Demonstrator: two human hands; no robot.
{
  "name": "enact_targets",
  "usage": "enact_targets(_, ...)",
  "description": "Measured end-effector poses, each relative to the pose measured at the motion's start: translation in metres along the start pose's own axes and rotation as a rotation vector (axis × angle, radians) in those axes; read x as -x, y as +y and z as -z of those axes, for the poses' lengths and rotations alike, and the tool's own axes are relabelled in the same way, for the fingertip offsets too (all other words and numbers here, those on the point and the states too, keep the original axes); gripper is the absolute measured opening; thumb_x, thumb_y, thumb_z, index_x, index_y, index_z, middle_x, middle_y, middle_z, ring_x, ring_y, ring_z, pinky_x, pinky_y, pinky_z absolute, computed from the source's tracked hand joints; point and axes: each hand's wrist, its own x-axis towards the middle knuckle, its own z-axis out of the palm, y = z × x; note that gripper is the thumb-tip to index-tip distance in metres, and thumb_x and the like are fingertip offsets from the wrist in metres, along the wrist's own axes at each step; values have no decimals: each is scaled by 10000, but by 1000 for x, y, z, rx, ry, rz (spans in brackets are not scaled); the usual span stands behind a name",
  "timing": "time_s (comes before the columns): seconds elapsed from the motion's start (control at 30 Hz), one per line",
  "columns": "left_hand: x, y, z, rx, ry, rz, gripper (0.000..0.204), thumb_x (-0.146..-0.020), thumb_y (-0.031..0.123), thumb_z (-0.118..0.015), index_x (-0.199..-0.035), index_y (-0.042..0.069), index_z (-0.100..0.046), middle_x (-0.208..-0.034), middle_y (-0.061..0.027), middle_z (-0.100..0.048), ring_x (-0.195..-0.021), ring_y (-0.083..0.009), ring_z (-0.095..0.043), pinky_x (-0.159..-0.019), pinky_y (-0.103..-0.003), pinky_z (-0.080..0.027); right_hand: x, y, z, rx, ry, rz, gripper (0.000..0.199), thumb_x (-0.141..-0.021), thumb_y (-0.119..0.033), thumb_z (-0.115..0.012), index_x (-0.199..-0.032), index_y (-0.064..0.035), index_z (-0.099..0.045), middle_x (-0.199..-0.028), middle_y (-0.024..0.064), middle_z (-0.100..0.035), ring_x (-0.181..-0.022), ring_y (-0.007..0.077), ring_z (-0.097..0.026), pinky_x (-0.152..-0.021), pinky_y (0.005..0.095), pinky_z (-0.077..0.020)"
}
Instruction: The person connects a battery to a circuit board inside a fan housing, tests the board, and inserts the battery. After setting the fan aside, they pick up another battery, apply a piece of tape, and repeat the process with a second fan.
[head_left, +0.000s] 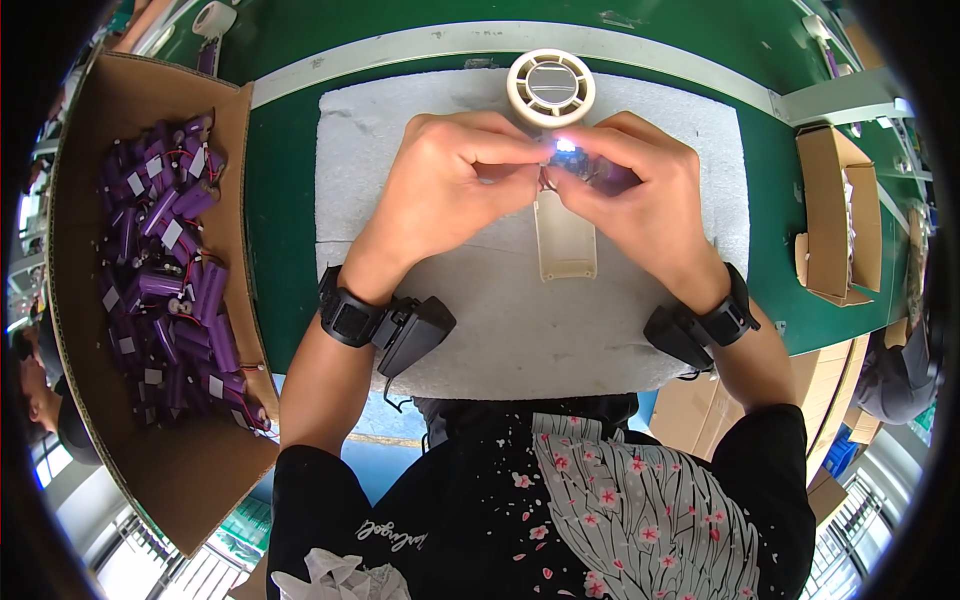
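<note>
Both hands meet over the white foam mat (620, 330) on the green bench (285, 200). Left hand (455, 175) fingers pinched closed at the top of a cream handheld fan (553, 130); its round head lies just above the hands, its open handle below them. Right hand (640, 185) closed around a purple battery (605, 175); a small light glows between the fingertips. Open cardboard box (110, 100) at left, filled with purple batteries (165, 270) bearing small white labels. Smaller cardboard box (825, 215) at right.
</note>
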Motion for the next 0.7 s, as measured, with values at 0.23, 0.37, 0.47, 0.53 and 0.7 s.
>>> enact_targets(0.23,-1,7,-4,128,-4,119,291,-766,-75,-668,-1048,-4,-667,-970,-100,-641,-807,-149,-673,-708,-242,-542,0,-4,7,-155,-80,-192,226,-769,-15,-723,-993,-11,-697,-836,39,-655,-628,70,-557,-556,208,-434)
enact_targets(0.37,0,14,-8,38,0,165,297,-745,-30,-700,-1032,24,-645,-981,-100,-615,-770,-154,-669,-698,-260,-540,0,-5,10,-156,-107,-236,174,-804,-1,-686,-978,3,-690,-841,37,-647,-648,70,-558,-568,204,-425)
enact_targets(0.47,1,17,-12,-57,-7,197,316,-759,-74,-697,-1046,26,-610,-1010,-63,-566,-759,-113,-628,-703,-242,-535,0,-5,12,-159,-126,-274,152,-812,-4,-679,-964,5,-691,-835,38,-640,-657,74,-560,-573,199,-419)
enact_targets(0.53,2,17,-13,-26,29,197,294,-735,-10,-701,-1006,24,-594,-972,-85,-565,-703,-147,-629,-668,-280,-527,-1,-3,13,-182,-145,-245,144,-811,-2,-680,-954,6,-692,-828,38,-631,-651,74,-557,-566,204,-421)
enact_targets(0.7,5,21,-18,-78,8,257,321,-748,-23,-666,-1019,61,-518,-845,-55,-586,-716,-118,-609,-641,-258,-495,0,-2,15,-220,-207,-232,130,-807,13,-680,-936,10,-693,-830,33,-613,-647,76,-553,-559,213,-432)
